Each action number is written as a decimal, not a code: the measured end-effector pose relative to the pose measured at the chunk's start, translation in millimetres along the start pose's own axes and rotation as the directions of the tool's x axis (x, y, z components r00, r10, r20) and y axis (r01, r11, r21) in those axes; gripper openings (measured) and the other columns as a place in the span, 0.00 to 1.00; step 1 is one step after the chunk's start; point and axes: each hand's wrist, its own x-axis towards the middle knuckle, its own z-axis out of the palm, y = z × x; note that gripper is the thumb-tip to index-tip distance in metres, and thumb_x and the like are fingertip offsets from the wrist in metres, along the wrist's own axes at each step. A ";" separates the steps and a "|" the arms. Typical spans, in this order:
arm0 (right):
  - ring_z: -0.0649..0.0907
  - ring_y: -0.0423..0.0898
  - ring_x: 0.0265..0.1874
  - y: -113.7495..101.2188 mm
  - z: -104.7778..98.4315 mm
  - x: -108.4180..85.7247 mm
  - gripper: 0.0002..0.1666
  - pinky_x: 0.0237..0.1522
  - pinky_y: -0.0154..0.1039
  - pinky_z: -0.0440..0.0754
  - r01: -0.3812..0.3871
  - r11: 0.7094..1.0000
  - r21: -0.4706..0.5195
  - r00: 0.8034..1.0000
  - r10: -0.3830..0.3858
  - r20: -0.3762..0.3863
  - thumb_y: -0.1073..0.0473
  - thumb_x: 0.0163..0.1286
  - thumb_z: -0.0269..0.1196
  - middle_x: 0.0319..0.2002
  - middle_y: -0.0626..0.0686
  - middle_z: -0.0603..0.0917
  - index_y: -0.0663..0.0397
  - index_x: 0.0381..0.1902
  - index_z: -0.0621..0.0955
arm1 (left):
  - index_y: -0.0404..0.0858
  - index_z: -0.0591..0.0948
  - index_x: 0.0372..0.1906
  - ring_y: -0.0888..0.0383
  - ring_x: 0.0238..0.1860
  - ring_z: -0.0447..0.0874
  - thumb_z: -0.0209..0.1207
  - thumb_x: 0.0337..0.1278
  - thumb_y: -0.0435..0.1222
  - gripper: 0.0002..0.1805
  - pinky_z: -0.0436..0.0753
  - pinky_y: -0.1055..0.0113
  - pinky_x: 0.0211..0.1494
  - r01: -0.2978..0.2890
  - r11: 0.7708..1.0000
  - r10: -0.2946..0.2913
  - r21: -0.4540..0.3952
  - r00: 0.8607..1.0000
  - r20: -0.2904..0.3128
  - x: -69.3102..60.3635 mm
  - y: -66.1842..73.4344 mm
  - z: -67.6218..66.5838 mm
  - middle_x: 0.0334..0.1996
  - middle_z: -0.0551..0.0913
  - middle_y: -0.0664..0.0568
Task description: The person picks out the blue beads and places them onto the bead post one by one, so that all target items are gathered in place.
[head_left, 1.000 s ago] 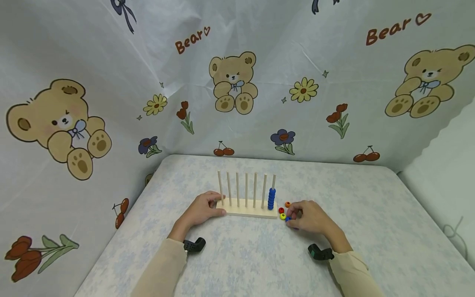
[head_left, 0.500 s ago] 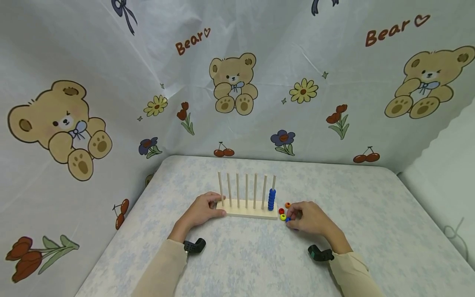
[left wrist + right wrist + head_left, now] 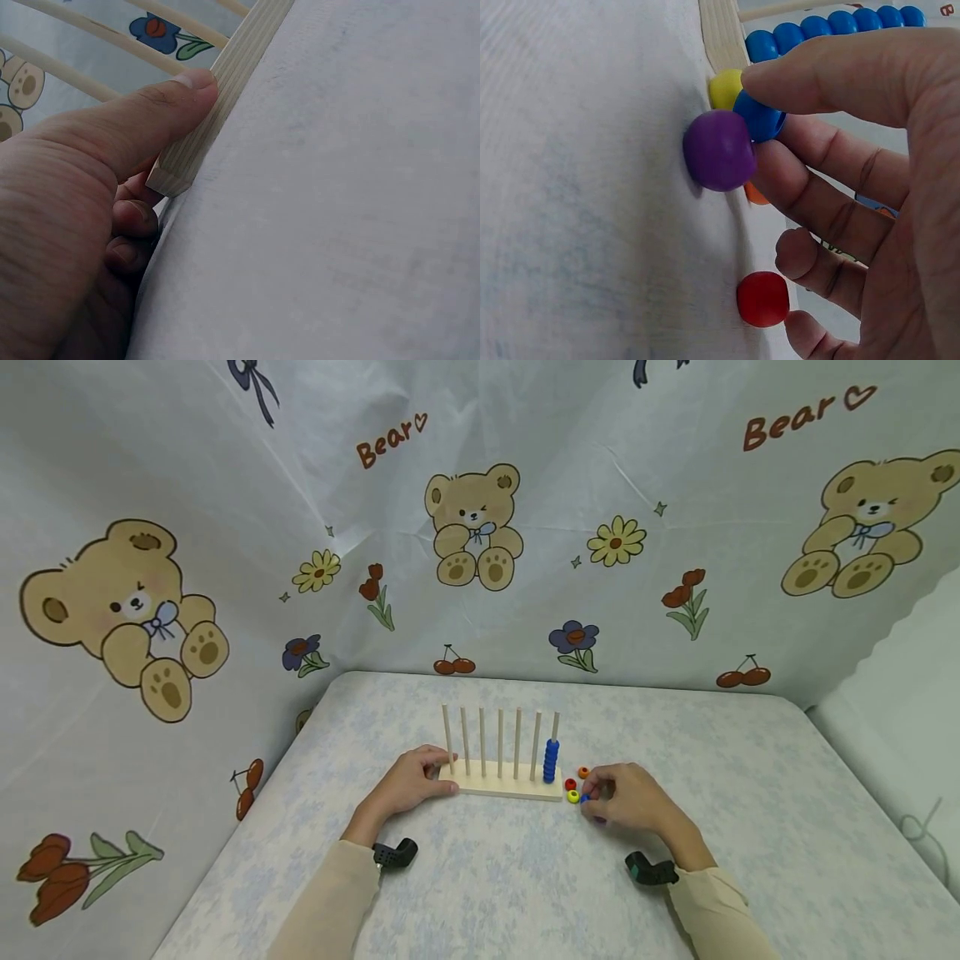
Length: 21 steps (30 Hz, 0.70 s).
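My left hand (image 3: 415, 782) grips the left end of a pale wooden counting frame (image 3: 498, 790), thumb along its front edge in the left wrist view. Several upright pegs rise from the base. Blue beads (image 3: 551, 762) are stacked on the rightmost peg. Just right of the base, my right hand (image 3: 628, 797) pinches a loose blue bead (image 3: 759, 117) between thumb and fingers. Near those fingers on the table are a purple bead (image 3: 720, 150), a yellow bead (image 3: 573, 797) and an orange bead (image 3: 583, 772). By the lower fingers lies a red bead (image 3: 763, 299).
Another red bead (image 3: 570, 784) lies close to the base's right end. The table (image 3: 510, 877) has a pale mottled cover. Behind it hangs a curtain (image 3: 525, 610) printed with bears and flowers. A thin cable (image 3: 926, 835) is at the far right.
The right fingers have shifted slightly, and the loose blue bead sits a little higher than before. The left hand and the counting frame stay in place.
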 end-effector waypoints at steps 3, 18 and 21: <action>0.75 0.39 0.23 -0.1 -1.9 -0.2 0.09 0.26 0.34 0.72 0.010 1.000 0.008 1.000 -0.010 -0.016 0.52 0.55 0.75 0.25 0.38 0.81 0.40 0.30 0.84 | 0.58 0.84 0.56 0.58 0.35 0.71 0.76 0.44 0.55 0.29 0.71 0.65 0.38 0.006 1.000 -0.006 0.006 1.000 0.000 0.8 -0.2 0.0 0.47 0.81 0.66; 0.77 0.40 0.27 -0.7 -8.3 -0.1 0.09 0.29 0.35 0.74 0.011 1.000 0.018 0.999 -0.010 -0.044 0.52 0.58 0.74 0.27 0.40 0.82 0.41 0.32 0.83 | 0.57 0.85 0.56 0.58 0.35 0.72 0.76 0.43 0.56 0.30 0.71 0.63 0.38 0.002 1.000 -0.002 0.006 1.000 -0.005 3.7 -2.6 -0.1 0.43 0.81 0.64; 0.77 0.41 0.29 -2.3 -9.7 -2.2 0.09 0.30 0.35 0.74 0.013 1.000 0.014 0.998 -0.012 -0.064 0.54 0.57 0.74 0.28 0.40 0.82 0.42 0.33 0.83 | 0.59 0.85 0.56 0.57 0.35 0.72 0.76 0.43 0.56 0.29 0.71 0.63 0.38 0.008 1.000 -0.008 0.008 1.000 0.000 2.7 -2.6 0.4 0.43 0.81 0.64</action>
